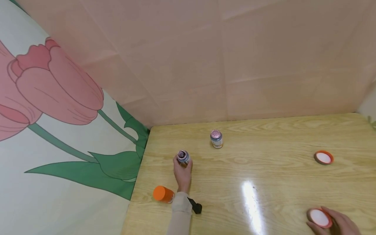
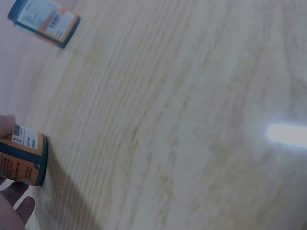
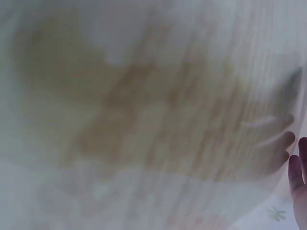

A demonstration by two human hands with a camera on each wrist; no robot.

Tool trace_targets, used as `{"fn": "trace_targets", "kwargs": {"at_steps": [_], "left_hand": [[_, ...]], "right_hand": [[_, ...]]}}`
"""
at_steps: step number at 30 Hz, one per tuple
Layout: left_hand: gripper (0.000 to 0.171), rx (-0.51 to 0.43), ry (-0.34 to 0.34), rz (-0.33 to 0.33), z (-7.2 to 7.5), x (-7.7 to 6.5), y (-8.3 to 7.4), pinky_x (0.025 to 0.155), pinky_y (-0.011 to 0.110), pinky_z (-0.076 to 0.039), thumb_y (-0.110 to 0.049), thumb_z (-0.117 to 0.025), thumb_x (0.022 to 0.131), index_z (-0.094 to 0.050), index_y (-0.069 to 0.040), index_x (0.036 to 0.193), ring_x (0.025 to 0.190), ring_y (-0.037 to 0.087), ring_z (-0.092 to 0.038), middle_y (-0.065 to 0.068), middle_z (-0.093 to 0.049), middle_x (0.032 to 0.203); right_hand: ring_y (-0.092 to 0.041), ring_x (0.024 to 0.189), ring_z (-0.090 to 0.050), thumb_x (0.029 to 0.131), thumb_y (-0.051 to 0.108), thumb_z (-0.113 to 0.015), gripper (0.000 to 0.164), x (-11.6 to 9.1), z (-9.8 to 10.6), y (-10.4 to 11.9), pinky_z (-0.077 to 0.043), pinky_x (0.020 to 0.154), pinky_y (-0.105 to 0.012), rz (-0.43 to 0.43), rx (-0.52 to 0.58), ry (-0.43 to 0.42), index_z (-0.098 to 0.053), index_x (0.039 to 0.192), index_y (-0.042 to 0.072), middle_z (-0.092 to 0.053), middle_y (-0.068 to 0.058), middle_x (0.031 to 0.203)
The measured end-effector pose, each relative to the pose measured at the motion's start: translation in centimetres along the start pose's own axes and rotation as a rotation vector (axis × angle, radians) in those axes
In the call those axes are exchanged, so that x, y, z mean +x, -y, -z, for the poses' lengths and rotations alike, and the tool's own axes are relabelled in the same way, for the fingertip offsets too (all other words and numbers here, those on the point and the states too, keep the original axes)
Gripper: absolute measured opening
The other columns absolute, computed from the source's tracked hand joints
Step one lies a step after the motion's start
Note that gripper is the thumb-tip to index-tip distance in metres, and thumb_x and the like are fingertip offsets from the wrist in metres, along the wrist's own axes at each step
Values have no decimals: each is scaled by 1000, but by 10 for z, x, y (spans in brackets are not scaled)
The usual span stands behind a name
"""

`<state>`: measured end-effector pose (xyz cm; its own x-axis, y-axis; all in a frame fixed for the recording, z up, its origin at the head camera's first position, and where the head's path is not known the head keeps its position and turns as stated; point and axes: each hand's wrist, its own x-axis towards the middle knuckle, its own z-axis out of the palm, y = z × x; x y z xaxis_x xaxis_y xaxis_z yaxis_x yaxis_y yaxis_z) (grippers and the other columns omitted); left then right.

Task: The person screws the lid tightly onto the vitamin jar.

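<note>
My left hand (image 1: 182, 174) grips a small jar (image 1: 184, 160) at the left of the table, fingers and thumb around its sides. A dark patch shows in the foil on its top. In the left wrist view the orange and dark green label of this jar (image 2: 23, 155) shows near the left edge. My right hand (image 1: 342, 222) holds an orange-red lid (image 1: 320, 218), white inside facing up, at the lower right. The right wrist view shows only fingers (image 3: 296, 175) of that hand, at the right edge; the lid is out of sight there.
A second jar (image 1: 216, 139), topped with shiny foil, stands farther back. Another orange-red lid (image 1: 323, 157) lies inside-up at the right. Beside my left forearm is an orange-capped container (image 1: 163, 194). A pinkish cloth (image 1: 205, 65) hangs behind the wood-grain table (image 1: 264, 140).
</note>
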<state>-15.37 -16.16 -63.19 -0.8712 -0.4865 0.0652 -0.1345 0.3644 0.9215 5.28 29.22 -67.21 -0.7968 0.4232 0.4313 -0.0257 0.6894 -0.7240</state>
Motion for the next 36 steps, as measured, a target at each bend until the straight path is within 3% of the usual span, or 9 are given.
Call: {"fn": "trace_targets", "kwargs": {"at_steps": [6,8,10,13,16,18,28,36], "left_hand": [[63,-27,10,-35,-1,-8,0,109,48,-45,-5,-79,81,-49,-4,136,129,32,-56,17,-61,134],[63,-28,21,-37,-1,-12,0,110,47,-45,-6,-80,81,-49,-4,136,129,31,-56,16,-60,134],[64,-27,29,-37,-1,-17,-1,109,48,-45,-6,-80,81,-49,-3,137,129,31,-56,16,-60,135],[64,-32,36,-45,0,-24,-3,108,49,-46,-6,-80,81,-50,-4,137,128,31,-56,16,-60,134],[63,-36,56,-56,-1,-30,-4,107,49,-47,-6,-79,81,-50,-6,137,127,30,-57,14,-61,134],[62,-24,74,-68,-3,-35,-4,106,49,-47,-7,-80,81,-51,-8,136,127,30,-57,13,-61,133],[63,23,138,-119,-15,-55,-7,105,47,-48,-10,-82,80,-53,-13,135,126,26,-59,8,-63,133],[63,85,195,-215,-23,-73,-8,104,45,-49,-13,-83,79,-53,-9,134,123,22,-61,7,-66,129]], "right_hand": [[31,104,-37,34,4,-97,85,6,0,4,-24,90,5,3,-20,60,-71,115,2,-50,40,113],[31,96,-37,39,10,-99,79,13,2,4,-29,80,3,7,-43,144,-70,111,-3,-64,25,110],[29,88,-37,43,17,-99,73,19,4,3,-32,70,-2,25,-68,233,-70,107,-3,-71,7,97],[29,85,-35,45,22,-99,69,26,3,1,-32,63,-6,63,-69,312,-71,103,-2,-70,11,86],[31,89,-35,42,19,-99,72,26,1,0,-30,69,-1,90,-29,299,-70,104,-4,-52,39,95],[33,94,-30,44,18,-99,74,26,-1,1,-24,72,3,91,-7,299,-69,107,-6,-40,47,102],[31,110,-32,45,7,-96,79,30,-11,10,-19,90,8,208,110,299,-66,117,-6,-39,48,120],[30,112,-30,51,10,-95,77,29,-20,22,-16,91,6,188,109,317,-64,120,-6,-36,49,122]]}}
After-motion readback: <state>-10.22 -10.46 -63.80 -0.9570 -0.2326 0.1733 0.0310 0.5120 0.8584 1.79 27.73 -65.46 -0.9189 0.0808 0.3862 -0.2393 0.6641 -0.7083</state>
